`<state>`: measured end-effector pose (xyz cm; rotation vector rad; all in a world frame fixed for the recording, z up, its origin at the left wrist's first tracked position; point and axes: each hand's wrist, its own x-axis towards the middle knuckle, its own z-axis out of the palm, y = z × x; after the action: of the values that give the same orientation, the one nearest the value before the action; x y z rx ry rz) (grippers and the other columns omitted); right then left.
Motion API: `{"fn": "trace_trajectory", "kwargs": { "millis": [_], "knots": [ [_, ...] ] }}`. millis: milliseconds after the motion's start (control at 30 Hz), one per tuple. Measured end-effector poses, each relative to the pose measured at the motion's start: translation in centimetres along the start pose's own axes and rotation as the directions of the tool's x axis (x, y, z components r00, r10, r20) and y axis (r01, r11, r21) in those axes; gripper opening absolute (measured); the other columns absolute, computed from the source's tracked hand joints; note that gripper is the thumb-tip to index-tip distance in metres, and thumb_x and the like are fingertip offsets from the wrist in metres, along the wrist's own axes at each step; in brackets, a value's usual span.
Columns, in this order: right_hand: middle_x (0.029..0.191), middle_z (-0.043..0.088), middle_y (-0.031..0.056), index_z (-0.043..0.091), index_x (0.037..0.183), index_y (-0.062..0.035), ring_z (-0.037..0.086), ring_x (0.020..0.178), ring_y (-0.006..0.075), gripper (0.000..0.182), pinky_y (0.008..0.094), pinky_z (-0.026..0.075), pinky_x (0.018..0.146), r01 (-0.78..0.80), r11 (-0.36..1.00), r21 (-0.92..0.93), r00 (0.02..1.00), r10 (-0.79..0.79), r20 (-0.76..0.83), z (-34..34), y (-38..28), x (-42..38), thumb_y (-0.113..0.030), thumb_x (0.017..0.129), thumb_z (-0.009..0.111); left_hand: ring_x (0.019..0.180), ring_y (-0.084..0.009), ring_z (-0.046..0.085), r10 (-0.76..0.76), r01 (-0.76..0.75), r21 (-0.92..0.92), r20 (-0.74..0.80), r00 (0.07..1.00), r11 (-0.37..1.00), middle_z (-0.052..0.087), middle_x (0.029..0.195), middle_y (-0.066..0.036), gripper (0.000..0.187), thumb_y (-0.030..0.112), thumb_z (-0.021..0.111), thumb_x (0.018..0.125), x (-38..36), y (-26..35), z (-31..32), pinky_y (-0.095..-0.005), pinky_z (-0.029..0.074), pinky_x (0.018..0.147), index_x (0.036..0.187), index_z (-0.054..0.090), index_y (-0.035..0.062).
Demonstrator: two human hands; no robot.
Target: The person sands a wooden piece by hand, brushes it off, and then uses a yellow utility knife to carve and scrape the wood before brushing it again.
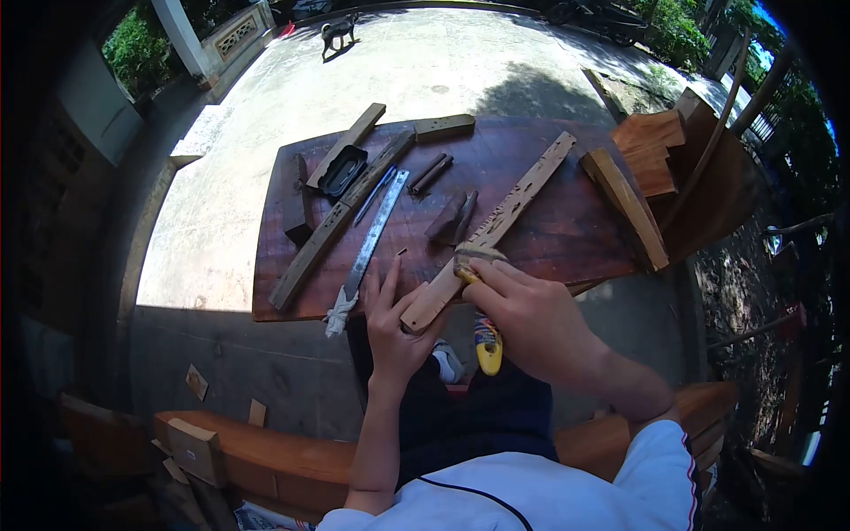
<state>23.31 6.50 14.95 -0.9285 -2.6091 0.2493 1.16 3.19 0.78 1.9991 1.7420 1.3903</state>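
A long wooden strip (524, 188) with pits and grooves along its upper face lies slantwise over the table's near edge. My left hand (397, 332) grips its near end, fingers along the side. In my right hand (540, 320) is a paintbrush with a yellow handle (489, 347); its bristles touch the strip's upper face just beyond my left hand. Left of the strip lies a long flat metal blade (381, 232), its near end wrapped in white material (340, 311). A dark wooden block (452, 219) sits beside the strip.
The dark wooden table (549, 252) holds a black plastic tray (343, 170), a blue pen (374, 195), short dark rods (431, 174) and several wood offcuts. A thick wood piece (624, 208) lies at right. A wooden bench (283, 456) stands behind me; a dog (338, 34) is far off.
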Motion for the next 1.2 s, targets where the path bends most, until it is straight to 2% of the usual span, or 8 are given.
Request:
{"fn": "trace_trajectory", "kwargs": {
  "millis": [167, 333, 500, 600, 733, 933, 1033, 1200],
  "knots": [
    [0.135, 0.069, 0.0207, 0.064, 0.111, -0.0002, 0.071, 0.127, 0.0339, 0.029, 0.0453, 0.065, 0.092, 0.245, 0.968, -0.061, 0.969, -0.245, 0.014, 1.0, -3.1, -1.0, -0.007, 0.085, 0.077, 0.16, -0.0478, 0.038, -0.003, 0.003, -0.013, -0.015, 1.0, 1.0, 0.056, 0.164, -0.019, 0.045, 0.028, 0.094, 0.08, -0.1, -0.1, 0.2, -0.0618, 0.028, 0.129, 0.119, 0.085, 0.0094],
    [0.135, 0.069, 0.0168, 0.065, 0.115, -0.0028, 0.07, 0.126, 0.0351, 0.031, 0.0455, 0.064, 0.091, -0.148, 0.988, -0.051, 0.988, 0.15, 0.03, -1.6, 3.6, 2.0, -0.003, 0.086, 0.075, 0.16, -0.0468, 0.039, -0.01, 0.009, -0.02, -0.039, 0.999, 1.0, 0.059, 0.162, -0.018, 0.04, 0.026, 0.094, 0.08, 0.1, 0.5, 0.1, -0.0612, 0.03, 0.129, 0.115, 0.086, 0.0074],
    [0.12, 0.072, 0.0162, 0.065, 0.111, -0.0031, 0.074, 0.11, 0.0357, 0.029, 0.048, 0.063, 0.084, 0.113, 0.991, 0.072, 0.994, -0.112, -0.012, -1.8, 0.9, 0.8, -0.002, 0.084, 0.077, 0.159, -0.0463, 0.04, -0.023, 0.023, -0.014, -0.029, 0.999, 1.0, 0.06, 0.16, -0.018, 0.042, 0.028, 0.095, 0.08, -0.3, 0.2, 0.3, -0.0604, 0.029, 0.129, 0.115, 0.086, 0.0075],
    [0.13, 0.071, 0.0165, 0.065, 0.114, -0.0046, 0.072, 0.122, 0.0341, 0.033, 0.0472, 0.064, 0.088, -0.279, 0.958, -0.06, 0.951, 0.285, 0.123, -3.1, 5.5, 2.7, -0.001, 0.084, 0.077, 0.159, -0.0464, 0.04, -0.008, 0.007, -0.022, -0.044, 0.999, 1.0, 0.061, 0.16, -0.018, 0.043, 0.029, 0.095, 0.08, 0.0, 0.1, 0.3, -0.0599, 0.03, 0.129, 0.116, 0.086, 0.0072],
    [0.134, 0.074, 0.0126, 0.066, 0.11, -0.0056, 0.075, 0.115, 0.0361, 0.039, 0.0453, 0.063, 0.092, 0.032, 0.978, -0.206, 0.996, -0.049, -0.079, 0.3, 3.6, 1.0, -0.011, 0.078, 0.088, 0.158, -0.0455, 0.042, 0.02, -0.019, 0.016, -0.03, 0.999, 1.0, 0.058, 0.162, -0.019, 0.044, 0.034, 0.094, 0.083, -0.1, -0.1, 0.4, -0.0599, 0.035, 0.125, 0.115, 0.084, 0.0062],
    [0.138, 0.071, 0.0152, 0.066, 0.114, -0.0073, 0.072, 0.12, 0.0378, 0.032, 0.0486, 0.062, 0.093, -0.24, 0.963, -0.123, 0.97, 0.242, 0.003, -2.2, 8.4, 3.0, -0.006, 0.085, 0.08, 0.157, -0.0452, 0.043, 0.031, -0.031, -0.006, -0.048, 0.998, 0.999, 0.056, 0.163, -0.019, 0.044, 0.035, 0.094, 0.083, -0.2, 0.0, 0.3, -0.0597, 0.036, 0.123, 0.114, 0.084, 0.0053],
    [0.127, 0.074, 0.0171, 0.068, 0.11, -0.006, 0.075, 0.107, 0.0387, 0.023, 0.0497, 0.061, 0.089, -0.035, 0.985, -0.17, 0.992, 0.013, -0.125, 0.0, 6.1, 2.1, -0.01, 0.09, 0.078, 0.156, -0.0451, 0.044, 0.03, -0.03, 0.002, -0.032, 0.999, 1.0, 0.056, 0.163, -0.02, 0.044, 0.036, 0.094, 0.083, -0.1, -0.1, 0.2, -0.0592, 0.036, 0.123, 0.114, 0.084, 0.0051],
    [0.12, 0.075, 0.0201, 0.069, 0.113, -0.0082, 0.074, 0.105, 0.0414, 0.017, 0.0511, 0.059, 0.087, -0.437, 0.897, -0.068, 0.899, 0.435, -0.04, -2.0, 10.3, 4.1, -0.007, 0.096, 0.07, 0.158, -0.0433, 0.043, 0.004, -0.006, -0.04, -0.049, 0.999, 0.999, 0.058, 0.162, -0.019, 0.044, 0.032, 0.095, 0.081, -0.4, 0.1, 0.3, -0.0578, 0.035, 0.125, 0.114, 0.084, 0.0055]
  ]
}}
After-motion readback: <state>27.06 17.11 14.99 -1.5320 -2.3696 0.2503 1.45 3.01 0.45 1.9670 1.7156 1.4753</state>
